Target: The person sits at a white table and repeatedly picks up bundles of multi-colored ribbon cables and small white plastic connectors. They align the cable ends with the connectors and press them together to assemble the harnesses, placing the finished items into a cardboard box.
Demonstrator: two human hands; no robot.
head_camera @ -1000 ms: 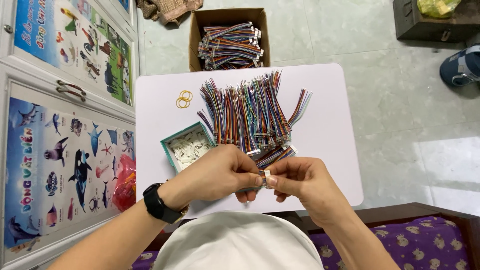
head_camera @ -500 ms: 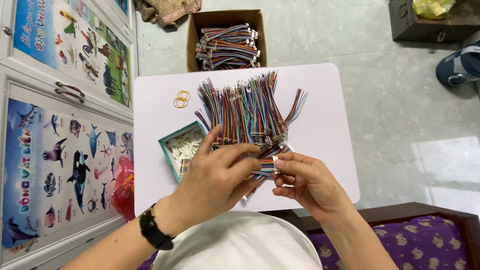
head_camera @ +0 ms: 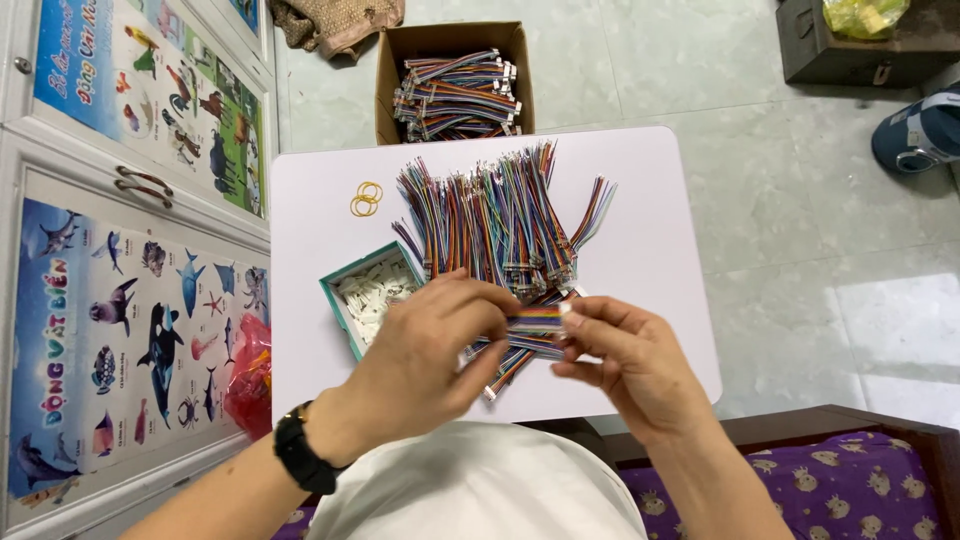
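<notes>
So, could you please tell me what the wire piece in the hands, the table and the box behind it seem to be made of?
Wire piece: flat ribbon of coloured strands, probably plastic-coated, with a white end that looks like plastic.
Table: smooth white top with rounded corners, plastic or laminate; unclear which.
Box: brown matte walls with flaps, apparently cardboard.

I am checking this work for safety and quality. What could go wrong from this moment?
1. The left hand and right hand pinch one short coloured cable at its ends; it may slip from the grip or strain at its white plug.
2. Loose cables lie fanned just behind the hands, so a sleeve or wrist could scatter them.
3. The small teal box of white parts sits close to the left hand and could be knocked.
</notes>
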